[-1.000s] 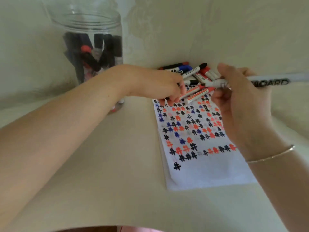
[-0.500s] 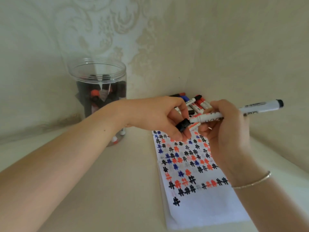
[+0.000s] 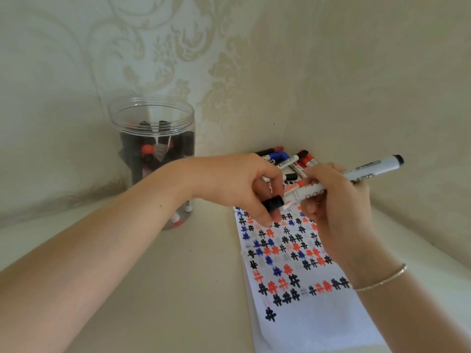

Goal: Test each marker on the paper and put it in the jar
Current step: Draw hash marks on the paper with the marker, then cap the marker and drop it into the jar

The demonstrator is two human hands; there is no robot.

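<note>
My right hand (image 3: 334,200) grips a white marker (image 3: 367,171) with black ends, held level above the top of the paper (image 3: 313,319). My left hand (image 3: 244,184) pinches the marker's black cap (image 3: 273,203) at its left end. The paper is white and covered with black, red and blue hash marks. A clear plastic jar (image 3: 153,115) stands at the left by the wall, open on top, with several markers inside. A pile of markers (image 3: 288,159) lies behind my hands against the wall.
The beige table (image 3: 178,289) meets patterned wallpaper in a corner just behind the jar and the pile. A thin bracelet (image 3: 382,280) sits on my right wrist. Both forearms reach in from the lower corners.
My left hand left the pile and took hold of the black cap on the marker in my right hand. The camera tilted up, so the jar sits lower in view.
</note>
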